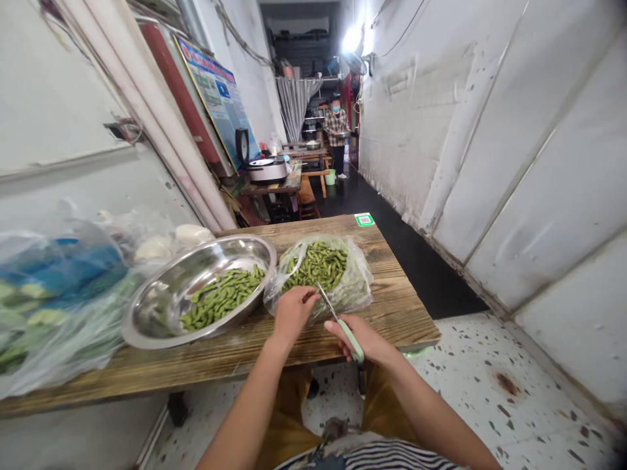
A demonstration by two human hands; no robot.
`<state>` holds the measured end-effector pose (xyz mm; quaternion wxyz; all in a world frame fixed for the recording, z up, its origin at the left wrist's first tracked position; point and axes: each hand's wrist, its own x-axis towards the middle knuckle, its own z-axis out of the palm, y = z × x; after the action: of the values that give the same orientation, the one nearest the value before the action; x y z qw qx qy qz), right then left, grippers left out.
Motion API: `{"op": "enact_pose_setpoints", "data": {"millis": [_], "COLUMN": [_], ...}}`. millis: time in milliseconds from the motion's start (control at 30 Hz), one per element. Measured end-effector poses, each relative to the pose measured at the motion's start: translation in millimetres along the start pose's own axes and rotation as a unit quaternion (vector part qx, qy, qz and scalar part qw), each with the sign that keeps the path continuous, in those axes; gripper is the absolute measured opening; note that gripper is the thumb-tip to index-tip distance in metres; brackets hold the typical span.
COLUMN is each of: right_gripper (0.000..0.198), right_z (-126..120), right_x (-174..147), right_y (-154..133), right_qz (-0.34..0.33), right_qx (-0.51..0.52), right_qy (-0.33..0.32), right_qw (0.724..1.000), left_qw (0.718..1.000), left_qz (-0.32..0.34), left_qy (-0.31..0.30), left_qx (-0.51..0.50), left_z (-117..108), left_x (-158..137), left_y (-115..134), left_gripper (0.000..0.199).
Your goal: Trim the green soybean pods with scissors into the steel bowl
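Observation:
My right hand (360, 336) is closed round the pale green handles of a pair of scissors (351, 339). Their metal blades point up and left, over the near edge of a clear plastic bag (360, 290). Green soybean pods (321, 264) fill the open bag. Close to the blade tips, the fingers of my left hand (292, 313) are pinched together; what they hold is too small or hidden to make out. Left of the bag stands a wide steel basin (161, 294), with more green pods (223, 297) lying in its lower right part.
Plastic bags of vegetables (53, 294) crowd the left of the wooden table (396, 307). A green-and-white code sticker (364, 220) marks its far corner. Farther back, a rice cooker (267, 171) sits on another table, and a person (337, 127) stands holding a metal bowl.

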<state>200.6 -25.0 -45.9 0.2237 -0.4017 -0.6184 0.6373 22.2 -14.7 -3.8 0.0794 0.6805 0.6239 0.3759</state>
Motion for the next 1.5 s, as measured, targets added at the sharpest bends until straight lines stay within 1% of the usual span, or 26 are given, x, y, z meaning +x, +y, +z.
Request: {"op": "enact_pose_setpoints", "data": {"millis": [67,133,267,333,400,467,500,533,567,633,700,733,767,867,967,1100,1167,1233,1267,1300,1367,1400,1433,1467,1500], "right_gripper": [0.047,0.047,0.048,0.048,0.048,0.046,0.046,0.046,0.047,0.048,0.050,0.050,0.050,0.050,0.050,0.051,0.052,0.051,0.050,0.048,0.046,0.046,0.046,0.046,0.046], "right_z": [-1.3,-2.9,-5.6,-6.3,-6.4,-5.9,-5.5,-4.9,-4.2,-2.8,-1.7,-1.3,-1.0,-0.5,-0.4,-0.2,0.4,1.0,1.1,0.9,-0.4,-1.3,-2.3,-3.0,-3.5], "right_x": [-1.4,-2.8,-4.5,-4.8,-4.8,-4.8,-4.8,-5.0,-5.4,-6.6,-7.9,-8.4,-8.8,-8.9,-8.8,-9.8,-9.6,-8.5,-7.8,-7.0,-6.1,-5.9,-5.8,-5.8,-5.7], "right_y": [-1.7,-3.7,-7.4,-9.0,-10.5,-12.0,-12.8,-13.8,-15.0,-18.2,-22.0,-23.8,-25.5,-28.7,-29.5,-29.9,-29.7,-29.2,-28.7,-28.1,-26.7,-25.9,-25.0,-24.0,-22.9], "right_qz": [-0.011,-0.018,-0.005,0.005,0.009,0.009,0.010,0.010,0.011,0.009,0.003,0.002,0.000,-0.007,-0.010,-0.009,-0.009,-0.001,0.006,0.013,0.026,0.029,0.028,0.025,0.020], "right_qx": [-0.008,-0.015,-0.023,-0.016,-0.013,-0.005,0.005,0.019,0.033,0.051,0.053,0.052,0.051,0.049,0.043,0.027,0.031,0.037,0.041,0.046,0.064,0.073,0.081,0.085,0.086], "right_qy": [0.000,0.000,0.013,0.013,0.012,0.013,0.012,0.010,0.004,-0.010,-0.018,-0.020,-0.021,-0.027,-0.027,-0.009,-0.005,0.002,0.012,0.024,0.044,0.048,0.047,0.042,0.037], "right_qw": [1.000,1.000,1.000,1.000,1.000,1.000,1.000,1.000,0.999,0.999,0.998,0.998,0.998,0.998,0.999,1.000,0.999,0.999,0.999,0.999,0.997,0.996,0.995,0.995,0.995], "left_qw": [0.999,0.996,0.995,0.995,0.997,0.999,0.997,0.989,0.973,0.920,0.867,0.850,0.839,0.827,0.826,0.825,0.829,0.844,0.856,0.873,0.906,0.916,0.919,0.919,0.919], "left_qz": [0.049,0.082,0.097,0.087,0.063,0.015,-0.023,-0.070,-0.119,-0.204,-0.249,-0.260,-0.268,-0.283,-0.285,-0.284,-0.282,-0.270,-0.258,-0.242,-0.207,-0.189,-0.174,-0.155,-0.132], "left_qy": [0.012,0.016,0.002,-0.009,-0.001,0.025,0.040,0.051,0.055,0.048,0.035,0.031,0.028,0.022,0.027,0.030,0.031,0.048,0.070,0.106,0.217,0.278,0.332,0.361,0.370], "left_qx": [0.020,0.028,0.038,0.048,0.036,-0.015,-0.061,-0.119,-0.188,-0.330,-0.430,-0.457,-0.473,-0.485,-0.485,-0.488,-0.481,-0.461,-0.442,-0.411,-0.299,-0.218,-0.124,-0.040,0.038], "left_z": [-0.9,-2.1,-4.3,-5.3,-5.5,-4.6,-3.8,-3.0,-2.4,-1.8,-2.6,-3.3,-4.0,-6.0,-6.3,-3.3,-1.4,-2.8,-5.9,-11.1,-28.3,-39.5,-51.1,-62.2,-71.4], "left_x": [-0.8,-0.7,-0.6,-0.8,-0.8,0.0,0.6,1.4,2.2,3.6,4.3,4.4,4.2,3.3,2.1,-0.6,-2.0,-2.2,-1.6,-0.5,3.1,5.1,6.9,8.2,8.7], "left_y": [1.9,2.8,1.2,-0.9,-3.1,-4.1,-3.9,-3.3,-2.1,1.0,4.5,6.0,7.3,9.1,8.9,9.9,11.2,11.0,9.5,6.9,-2.1,-7.9,-13.9,-19.2,-23.4], "left_gripper": [0.008,0.009,0.011,0.012,0.013,0.014,0.016,0.018,0.022,0.028,0.033,0.035,0.036,0.036,0.036,0.037,0.036,0.035,0.034,0.033,0.032,0.031,0.031,0.031,0.032]}}
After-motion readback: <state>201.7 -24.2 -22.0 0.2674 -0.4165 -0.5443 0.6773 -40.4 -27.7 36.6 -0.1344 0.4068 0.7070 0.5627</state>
